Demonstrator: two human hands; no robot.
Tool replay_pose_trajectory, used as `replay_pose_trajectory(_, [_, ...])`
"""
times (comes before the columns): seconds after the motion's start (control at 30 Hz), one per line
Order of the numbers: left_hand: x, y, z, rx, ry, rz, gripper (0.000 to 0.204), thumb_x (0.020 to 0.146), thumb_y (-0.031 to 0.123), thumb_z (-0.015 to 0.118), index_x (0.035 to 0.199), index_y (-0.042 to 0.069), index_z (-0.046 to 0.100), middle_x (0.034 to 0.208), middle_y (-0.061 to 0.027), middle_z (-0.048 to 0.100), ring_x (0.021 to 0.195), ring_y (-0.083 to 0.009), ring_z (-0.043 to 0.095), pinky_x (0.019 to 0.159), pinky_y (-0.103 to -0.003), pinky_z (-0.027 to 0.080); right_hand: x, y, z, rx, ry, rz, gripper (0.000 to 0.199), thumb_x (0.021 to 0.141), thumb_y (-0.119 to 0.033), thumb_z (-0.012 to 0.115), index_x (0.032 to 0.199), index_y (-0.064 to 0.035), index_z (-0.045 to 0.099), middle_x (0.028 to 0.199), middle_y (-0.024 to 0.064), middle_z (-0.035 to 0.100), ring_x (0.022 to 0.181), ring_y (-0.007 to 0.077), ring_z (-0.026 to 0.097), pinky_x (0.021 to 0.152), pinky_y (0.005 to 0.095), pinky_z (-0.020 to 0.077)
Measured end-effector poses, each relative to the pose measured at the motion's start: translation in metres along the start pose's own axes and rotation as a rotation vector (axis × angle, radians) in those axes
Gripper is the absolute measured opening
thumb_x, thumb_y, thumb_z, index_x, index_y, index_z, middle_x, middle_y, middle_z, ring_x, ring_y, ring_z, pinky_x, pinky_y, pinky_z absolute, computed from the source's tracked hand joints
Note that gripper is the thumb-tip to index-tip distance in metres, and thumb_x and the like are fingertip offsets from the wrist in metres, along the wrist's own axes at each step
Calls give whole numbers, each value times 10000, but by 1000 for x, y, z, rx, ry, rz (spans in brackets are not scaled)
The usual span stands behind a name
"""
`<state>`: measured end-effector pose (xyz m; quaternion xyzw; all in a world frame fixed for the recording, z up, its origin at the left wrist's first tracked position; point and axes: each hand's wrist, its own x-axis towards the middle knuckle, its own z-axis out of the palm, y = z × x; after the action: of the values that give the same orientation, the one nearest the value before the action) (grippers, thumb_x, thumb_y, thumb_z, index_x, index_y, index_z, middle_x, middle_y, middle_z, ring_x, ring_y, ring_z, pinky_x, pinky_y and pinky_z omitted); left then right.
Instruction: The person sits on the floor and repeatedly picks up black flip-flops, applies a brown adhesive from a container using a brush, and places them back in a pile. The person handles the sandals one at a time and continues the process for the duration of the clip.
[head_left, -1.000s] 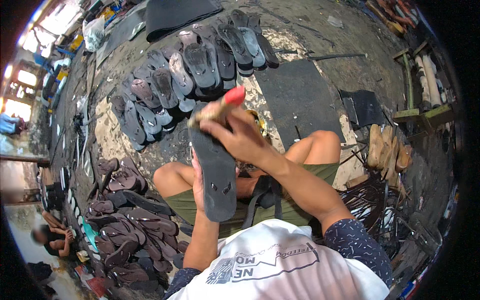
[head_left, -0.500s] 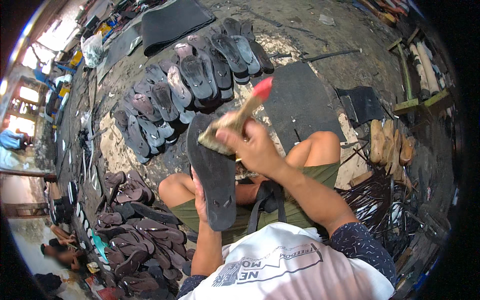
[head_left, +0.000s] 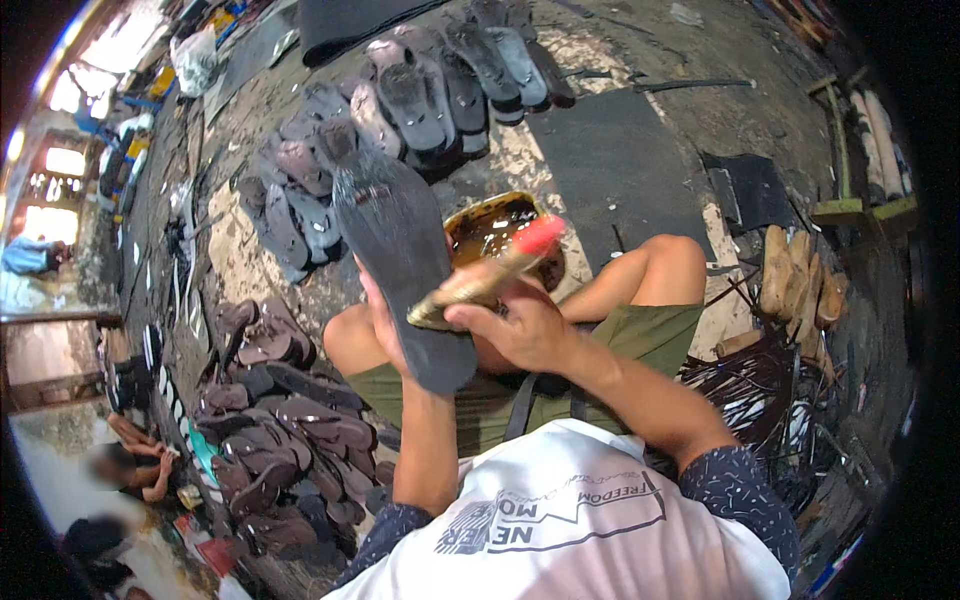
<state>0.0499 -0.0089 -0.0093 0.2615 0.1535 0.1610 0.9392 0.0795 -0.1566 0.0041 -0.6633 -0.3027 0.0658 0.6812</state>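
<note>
My left hand grips a dark grey sandal sole by its left edge, with its fingers partly hidden beneath. The sole's far end looks wet and shiny. A brush with pale bristles and a red-tipped handle is pinched in my right hand. Its bristles lie against the sole's narrower middle part, towards the near end. Just beyond my right hand, a yellowish tub holds glossy brown liquid, with the brush handle crossing in front of it.
Rows of finished-looking dark sandals stand on the floor ahead. A heap of brown sandals lies to my left. Black sheet material lies ahead right, near wooden foot forms and dark strips. A person sits far left.
The brush has moved along the sole towards its near end. The sole has shifted up and left and tipped, showing a shiny far end. The tub of brown liquid has come into view.
</note>
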Motion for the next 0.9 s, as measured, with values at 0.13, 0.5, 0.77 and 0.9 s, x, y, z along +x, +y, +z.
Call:
replay_pose_trajectory(0.13, [27, 11, -17, -195, -227, -95, 655, 1011, 551, 515, 1484, 102, 446, 1430, -229, 505, 1165, -381, 576, 1018, -510, 500, -41, -16, 16, 180, -55, 75, 246, 902, -180, 757, 1106, -54, 699, 1059, 113, 703, 1003, 294, 665, 917, 398, 503])
replay_pose_trajectory(0.5, [-5, -22, 37, -143, -64, -37, 471, 1096, 388, 394, 1511, 167, 432, 1382, -93, 588, 1218, -224, 595, 1061, -406, 484, 73, 23, -23, -348, 100, -414, 180, 927, -217, 675, 1070, -106, 674, 1038, 107, 658, 916, 340, 615, 784, 430, 472])
replay_pose_trajectory(0.77, [100, -66, -15, -267, -59, -470, 714, 930, 694, 524, 1366, 128, 542, 1250, -118, 648, 1029, -329, 662, 840, -471, 592, -40, -22, -52, 217, 283, 186, 168, 929, -73, 719, 1073, -12, 657, 1047, 67, 663, 935, 152, 623, 836, 308, 520])
replay_pose_trajectory(0.9, [203, -98, -11, -257, -320, -394, 746, 981, 691, 391, 1392, 84, 528, 1254, -209, 636, 1081, -382, 634, 908, -483, 556, -41, -50, -113, 31, 575, 91, 275, 949, -104, 710, 1174, 1, 592, 1112, 67, 646, 998, 124, 599, 914, 284, 485])
